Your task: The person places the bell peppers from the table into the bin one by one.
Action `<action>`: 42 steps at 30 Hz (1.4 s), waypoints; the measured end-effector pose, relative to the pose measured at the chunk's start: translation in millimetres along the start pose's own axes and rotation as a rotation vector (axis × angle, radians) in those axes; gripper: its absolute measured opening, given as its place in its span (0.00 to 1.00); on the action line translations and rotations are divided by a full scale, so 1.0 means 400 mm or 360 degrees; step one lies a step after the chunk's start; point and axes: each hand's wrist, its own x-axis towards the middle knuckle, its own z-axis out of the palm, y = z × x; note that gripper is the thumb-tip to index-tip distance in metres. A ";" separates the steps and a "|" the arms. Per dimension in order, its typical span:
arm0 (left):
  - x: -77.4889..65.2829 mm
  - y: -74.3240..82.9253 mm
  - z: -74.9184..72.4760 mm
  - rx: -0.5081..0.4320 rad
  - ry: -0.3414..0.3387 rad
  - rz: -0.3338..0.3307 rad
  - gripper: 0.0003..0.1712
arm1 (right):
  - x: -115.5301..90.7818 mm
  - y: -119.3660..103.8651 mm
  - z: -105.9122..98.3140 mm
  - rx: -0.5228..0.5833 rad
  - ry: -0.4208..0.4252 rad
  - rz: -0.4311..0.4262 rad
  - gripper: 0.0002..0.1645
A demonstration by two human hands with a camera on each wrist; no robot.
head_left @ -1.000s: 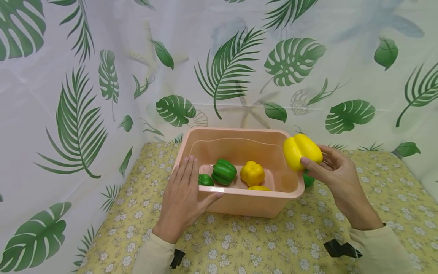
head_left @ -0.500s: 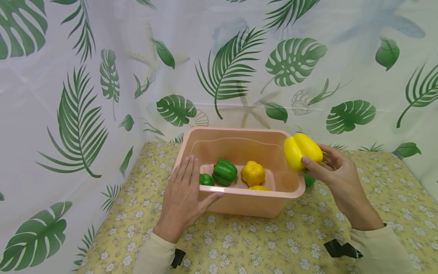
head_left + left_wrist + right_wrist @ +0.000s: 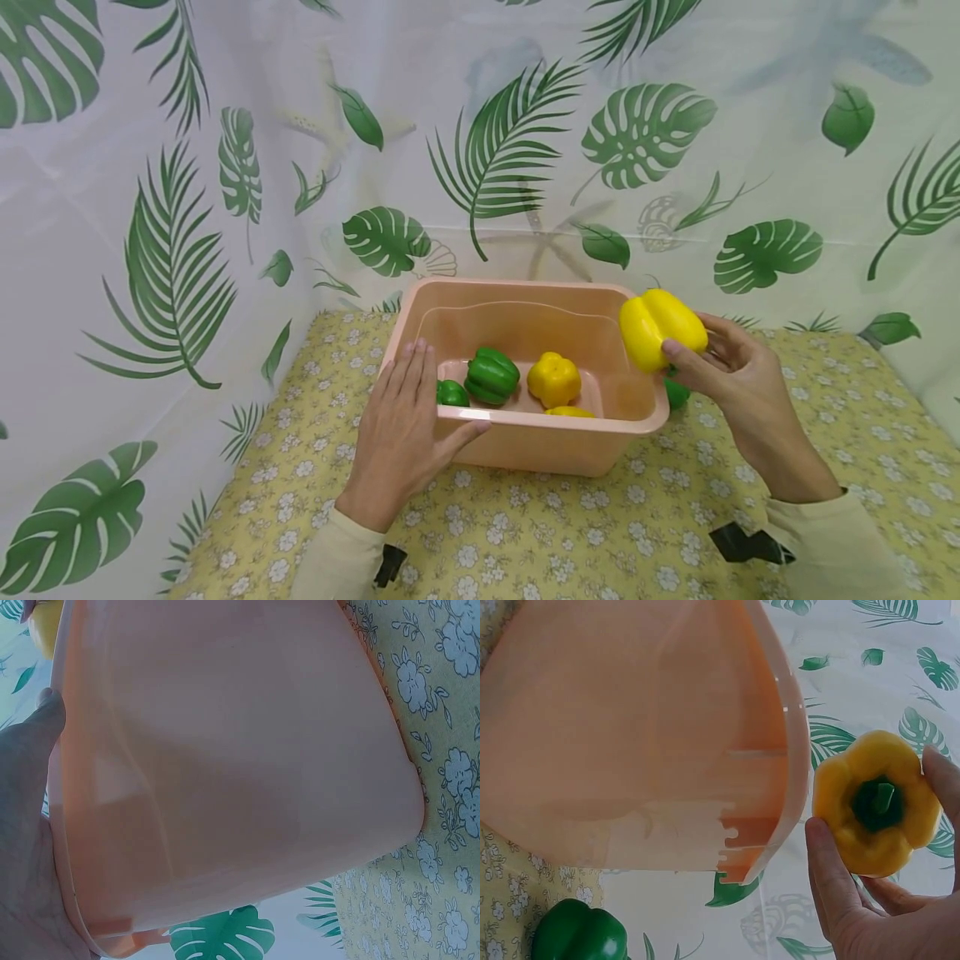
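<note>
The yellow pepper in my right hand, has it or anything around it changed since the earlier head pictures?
Barely: the yellow pepper is at most a touch higher. Nothing was taken hold of or let go. The right hand still holds it near the right end of the tub, the left hand still rests on the tub's near left corner, and the peppers inside lie as before.

text: none legible | labels, brands: none legible | numbers, signs: none legible

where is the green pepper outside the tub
In the head view, the green pepper lies on the flowered cloth right of the pink tub, partly hidden by the right hand.
</note>
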 end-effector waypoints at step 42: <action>0.003 0.001 -0.001 -0.0016 -0.0021 -0.0007 0.66 | -0.002 0.007 -0.021 0.0042 0.0079 -0.0103 0.29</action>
